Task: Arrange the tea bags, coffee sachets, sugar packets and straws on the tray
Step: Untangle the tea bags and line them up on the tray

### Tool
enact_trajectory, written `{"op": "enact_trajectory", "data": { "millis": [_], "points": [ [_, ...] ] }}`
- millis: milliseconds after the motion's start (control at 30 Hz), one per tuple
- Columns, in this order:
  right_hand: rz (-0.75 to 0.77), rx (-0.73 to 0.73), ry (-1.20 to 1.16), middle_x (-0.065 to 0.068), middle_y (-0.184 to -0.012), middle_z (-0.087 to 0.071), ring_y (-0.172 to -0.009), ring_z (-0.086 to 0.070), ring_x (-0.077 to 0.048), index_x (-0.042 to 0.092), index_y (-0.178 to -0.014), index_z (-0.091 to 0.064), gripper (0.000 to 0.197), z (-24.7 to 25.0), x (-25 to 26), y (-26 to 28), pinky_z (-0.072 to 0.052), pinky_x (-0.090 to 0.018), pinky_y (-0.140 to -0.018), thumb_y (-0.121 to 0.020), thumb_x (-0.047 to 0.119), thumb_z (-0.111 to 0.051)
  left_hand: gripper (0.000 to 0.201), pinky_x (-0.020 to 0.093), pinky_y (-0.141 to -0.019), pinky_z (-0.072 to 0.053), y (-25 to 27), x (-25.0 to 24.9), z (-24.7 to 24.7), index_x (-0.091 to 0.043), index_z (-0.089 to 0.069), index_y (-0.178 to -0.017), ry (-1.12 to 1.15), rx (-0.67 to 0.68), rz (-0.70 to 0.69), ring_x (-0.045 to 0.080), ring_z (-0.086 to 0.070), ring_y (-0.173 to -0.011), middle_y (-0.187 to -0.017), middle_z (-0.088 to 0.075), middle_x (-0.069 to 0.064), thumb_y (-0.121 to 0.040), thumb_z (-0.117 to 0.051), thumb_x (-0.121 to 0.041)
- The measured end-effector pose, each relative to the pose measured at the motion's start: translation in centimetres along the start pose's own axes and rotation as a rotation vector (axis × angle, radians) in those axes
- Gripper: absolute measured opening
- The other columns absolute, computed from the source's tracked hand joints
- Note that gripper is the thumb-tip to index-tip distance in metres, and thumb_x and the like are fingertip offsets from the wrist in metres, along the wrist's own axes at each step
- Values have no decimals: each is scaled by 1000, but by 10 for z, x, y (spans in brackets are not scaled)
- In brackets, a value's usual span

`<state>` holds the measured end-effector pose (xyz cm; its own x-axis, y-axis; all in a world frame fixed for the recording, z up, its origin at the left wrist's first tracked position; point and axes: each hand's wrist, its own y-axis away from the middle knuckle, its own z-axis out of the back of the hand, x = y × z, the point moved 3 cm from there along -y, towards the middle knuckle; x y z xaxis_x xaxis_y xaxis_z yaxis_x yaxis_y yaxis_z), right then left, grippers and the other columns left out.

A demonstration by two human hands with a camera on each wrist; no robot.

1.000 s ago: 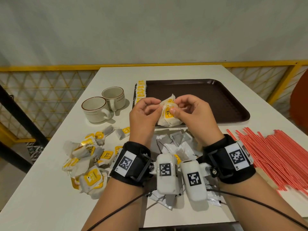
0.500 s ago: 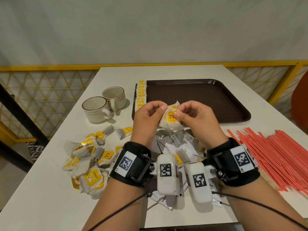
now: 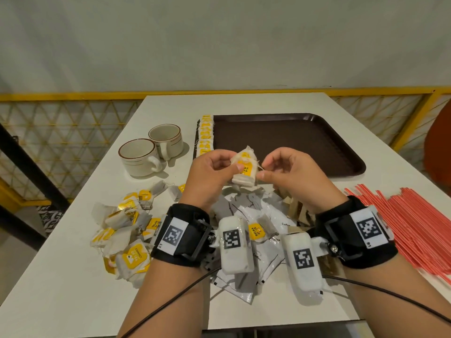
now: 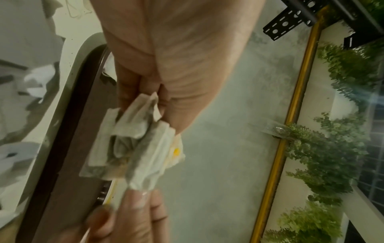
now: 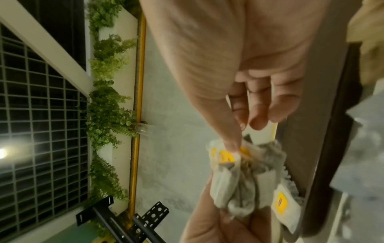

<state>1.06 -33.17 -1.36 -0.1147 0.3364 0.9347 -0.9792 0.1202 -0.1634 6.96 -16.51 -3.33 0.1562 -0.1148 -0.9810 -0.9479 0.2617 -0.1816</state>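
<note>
A small stack of tea bags [image 3: 244, 170] with yellow tags is held in the air just in front of the brown tray [image 3: 292, 142]. My left hand [image 3: 225, 164] grips the stack's left side. My right hand [image 3: 264, 171] pinches its right edge between thumb and forefinger. In the left wrist view the tea bags [image 4: 135, 148] hang below my left hand [image 4: 166, 74]. In the right wrist view my thumb lies on a yellow tag of the tea bags [image 5: 245, 177]. A row of tea bags [image 3: 205, 135] lines the tray's left edge.
Loose tea bags [image 3: 124, 228] lie in a heap at the left. Grey and white coffee sachets [image 3: 258, 215] lie under my wrists, with brown packets [image 3: 299, 211] beside them. Red straws [image 3: 415, 220] lie along the right. Two cups [image 3: 146, 152] stand left of the tray.
My right thumb has slid off the front tag to the stack's right edge, and my hands have parted a little. The stack stays in the air before the tray.
</note>
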Motion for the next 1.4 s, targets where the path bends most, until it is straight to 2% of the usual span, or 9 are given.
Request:
{"op": "enact_trajectory", "data": {
  "millis": [233, 467, 600, 800, 867, 967, 1067, 1233, 1400],
  "points": [
    [-36, 568, 682, 17, -98, -60, -79, -54, 1, 34, -108, -68, 33, -22, 4, 22, -44, -9, -66, -78, 22, -77, 23, 23, -66, -51, -3, 1, 4, -24, -66, -83, -20, -95, -20, 12, -62, -73, -80, -64, 2, -82, -69, -1],
    [-35, 585, 711, 13, -97, -56, -86, -51, 1, 24, -92, -70, 18, -33, -2, 24, -47, -18, -78, -77, 17, -77, 25, 21, -70, -52, -3, 2, 4, -26, -65, -83, -3, -140, -31, 11, -64, -80, -89, -68, 6, -82, -69, -1],
    [-50, 618, 629, 12, -85, -59, -65, -48, 9, 27, -90, -65, 27, -35, -5, 24, -45, -14, -63, -73, 12, -79, 20, 17, -63, -51, -5, 2, 5, -22, -66, -85, 39, -170, -21, 9, -65, -76, -85, -70, 2, -84, -67, -3],
    [-39, 686, 682, 2, -77, -55, -63, -52, -10, 41, -65, -56, 38, -39, -9, 20, -54, -34, -61, -69, 12, -80, 21, 23, -57, -54, -20, -12, 3, -22, -64, -83, 37, -185, -30, 11, -66, -74, -82, -69, 1, -85, -65, -1],
    [8, 702, 764, -1, -85, -58, -72, -54, -14, 36, -72, -61, 27, -42, -8, 18, -54, -38, -68, -70, 16, -80, 24, 21, -59, -53, -33, -25, 5, -24, -64, -82, -30, -170, -60, 5, -66, -72, -80, -68, -3, -84, -67, 0],
    [57, 751, 819, 2, -92, -60, -80, -52, -9, 24, -84, -68, 13, -43, -3, 18, -47, -29, -72, -76, 18, -75, 19, 24, -66, -55, -61, -47, 9, -19, -65, -82, -112, -133, -59, 13, -66, -78, -85, -68, 3, -82, -69, -1],
    [35, 791, 719, 7, -85, -63, -68, -49, 1, 23, -81, -66, 8, -32, 13, 16, -40, -15, -61, -81, 16, -70, 18, 21, -52, -53, -92, -70, 14, -14, -62, -78, -192, -70, -67, 13, -61, -65, -80, -64, 7, -82, -69, 2],
    [94, 503, 451, 1, -82, -70, -72, -65, -12, 19, -78, -63, 11, 6, 36, -41, -50, -24, -69, -85, 16, -71, 17, 36, -67, -59, -153, -80, 22, -13, -60, -77, -393, 35, -15, 17, -61, -69, -83, -64, 10, -82, -69, 1],
    [46, 9, 41, -12, -63, -56, -50, -55, -10, 12, -75, -53, 24, 23, 39, -138, -45, -18, -49, -84, -6, -66, 23, 43, -70, -59, -209, -59, 17, -14, -56, -74, -541, 93, 63, 22, -60, -66, -81, -61, 14, -81, -68, 4]
  ]
}}
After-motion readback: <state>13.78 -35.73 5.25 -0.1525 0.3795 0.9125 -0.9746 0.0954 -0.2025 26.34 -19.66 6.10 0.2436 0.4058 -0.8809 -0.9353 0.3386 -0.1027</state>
